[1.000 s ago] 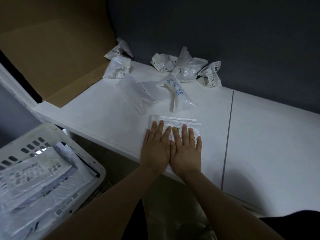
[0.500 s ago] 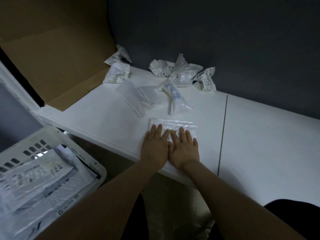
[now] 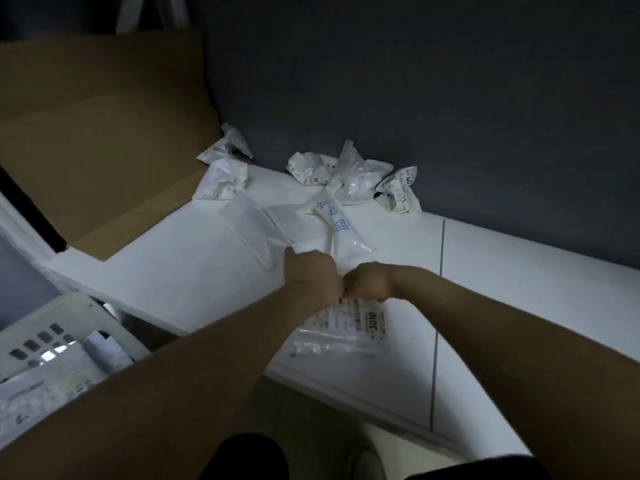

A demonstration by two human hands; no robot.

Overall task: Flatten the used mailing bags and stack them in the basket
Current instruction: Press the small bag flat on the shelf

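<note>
Head view: the left hand [image 3: 313, 275] and right hand [image 3: 369, 284] meet knuckle to knuckle with fingers curled, apparently pinched on the far edge of a clear mailing bag [image 3: 346, 327], which hangs from the fingers toward the person and trails over the near edge of the white table [image 3: 519, 289], a two-handed hold that probably keeps the smoothed bag flat for carrying. Beyond the fingers lie bags not yet flattened, a blue-printed bag [image 3: 337, 223] nearest and crumpled bags [image 3: 356, 176] farther off, while the basket [image 3: 65, 344], holding stacked bags, stands well to the left of the fingers and below table level, the likely destination.
</note>
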